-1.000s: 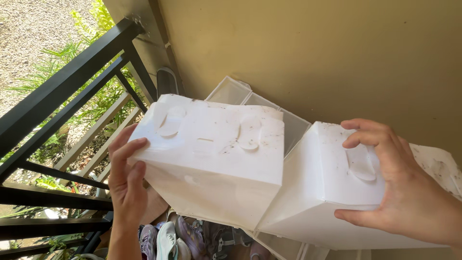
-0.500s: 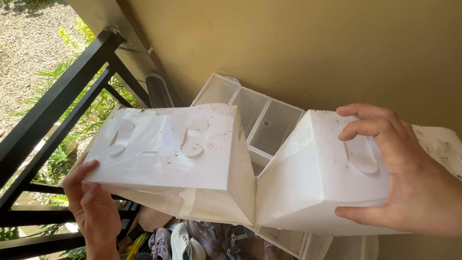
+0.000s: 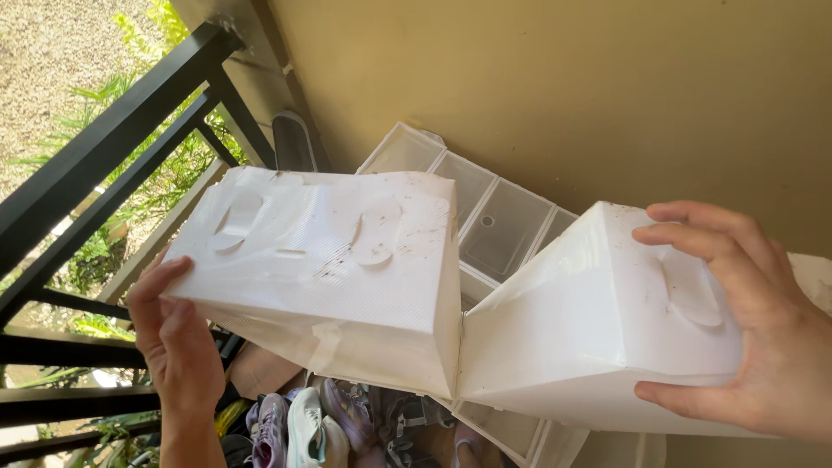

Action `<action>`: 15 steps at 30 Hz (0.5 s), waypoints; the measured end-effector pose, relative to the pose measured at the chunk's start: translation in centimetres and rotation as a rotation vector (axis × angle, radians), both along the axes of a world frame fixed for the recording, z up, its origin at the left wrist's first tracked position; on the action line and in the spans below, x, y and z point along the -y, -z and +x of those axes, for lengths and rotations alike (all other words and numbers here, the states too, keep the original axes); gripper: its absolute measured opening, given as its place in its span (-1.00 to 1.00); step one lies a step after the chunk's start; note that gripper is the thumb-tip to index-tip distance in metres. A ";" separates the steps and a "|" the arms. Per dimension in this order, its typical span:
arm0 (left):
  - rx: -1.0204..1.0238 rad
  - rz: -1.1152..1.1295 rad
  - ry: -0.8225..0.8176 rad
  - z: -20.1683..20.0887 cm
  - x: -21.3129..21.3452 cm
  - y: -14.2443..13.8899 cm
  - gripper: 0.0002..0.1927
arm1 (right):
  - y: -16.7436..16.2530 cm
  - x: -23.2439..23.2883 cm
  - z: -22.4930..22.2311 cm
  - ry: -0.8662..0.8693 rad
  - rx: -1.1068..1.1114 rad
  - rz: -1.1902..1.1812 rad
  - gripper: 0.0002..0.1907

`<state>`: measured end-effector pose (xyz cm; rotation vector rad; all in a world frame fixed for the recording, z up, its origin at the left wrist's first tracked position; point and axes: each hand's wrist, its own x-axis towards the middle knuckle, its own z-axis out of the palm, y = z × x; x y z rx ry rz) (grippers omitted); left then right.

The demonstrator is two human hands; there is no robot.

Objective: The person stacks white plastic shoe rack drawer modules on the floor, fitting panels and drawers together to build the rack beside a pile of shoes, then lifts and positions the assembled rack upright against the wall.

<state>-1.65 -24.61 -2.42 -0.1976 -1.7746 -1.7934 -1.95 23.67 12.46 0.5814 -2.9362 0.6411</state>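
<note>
Tilted further toward the railing [image 3: 104, 165], the left white box [image 3: 329, 269] is cupped underneath by left hand [image 3: 178, 347], fingers together. Right white box [image 3: 598, 321] is clamped between right hand [image 3: 763, 338] spread fingers and thumb, touching corners above shoes [image 3: 303, 425].

You are standing on the balcony or porch of a home. At the left of the frame a black metal railing [image 3: 104, 165] fences it off from green plants [image 3: 165, 173] and gravel ground [image 3: 52, 78] below. A mustard-yellow plastered wall [image 3: 563, 87] fills the upper right, and worn sneakers [image 3: 303, 425] lie heaped along the bottom centre beside clear plastic shoe boxes [image 3: 494, 217].
</note>
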 end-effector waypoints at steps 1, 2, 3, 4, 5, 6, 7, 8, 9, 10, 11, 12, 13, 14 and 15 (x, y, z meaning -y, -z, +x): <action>0.000 -0.004 -0.010 -0.1 0.3 0.1 -0.67 | 0.1 0.5 0.0 0.001 -0.021 0.005 0.27; 0.002 -0.007 -0.020 -0.1 0.6 0.1 -0.65 | 0.1 1.0 0.1 0.003 -0.040 0.011 0.27; 0.003 -0.032 -0.033 0.0 0.9 0.1 -0.67 | 0.1 1.4 0.0 0.000 -0.040 0.053 0.29; 0.002 -0.057 -0.047 0.0 1.2 0.1 -0.68 | 0.1 1.7 0.0 -0.003 -0.044 0.096 0.31; 0.002 -0.083 -0.060 0.2 1.4 0.1 -0.68 | 0.2 2.0 -0.1 -0.006 -0.048 0.136 0.34; -0.006 -0.067 -0.038 0.4 1.6 0.1 -0.69 | 0.3 2.2 -0.1 -0.021 -0.059 0.169 0.33; -0.014 -0.050 -0.014 0.6 1.8 0.1 -0.69 | 0.5 2.5 -0.2 -0.036 -0.068 0.201 0.33; -0.023 -0.034 0.011 0.7 2.0 0.2 -0.70 | 0.7 2.6 -0.3 -0.041 -0.063 0.231 0.33; -0.033 -0.031 0.020 0.9 2.1 0.2 -0.70 | 0.8 2.7 -0.3 -0.047 -0.058 0.262 0.34; -0.043 -0.028 0.030 1.0 2.2 0.3 -0.71 | 1.0 2.7 -0.4 -0.043 -0.036 0.291 0.35; -0.052 -0.025 0.042 1.1 2.4 0.3 -0.71 | 1.1 2.8 -0.4 -0.044 -0.021 0.303 0.36; -0.061 -0.034 0.038 1.2 2.6 0.4 -0.73 | 1.2 2.8 -0.5 -0.045 -0.006 0.315 0.36; -0.072 -0.046 0.035 1.3 2.8 0.5 -0.75 | 1.4 2.9 -0.6 -0.053 0.000 0.306 0.37; -0.075 -0.050 0.035 1.3 3.1 0.5 -0.74 | 1.4 2.9 -0.7 -0.054 0.004 0.316 0.38; -0.077 -0.054 0.035 1.4 3.3 0.6 -0.74 | 1.5 2.9 -0.8 -0.055 0.008 0.326 0.39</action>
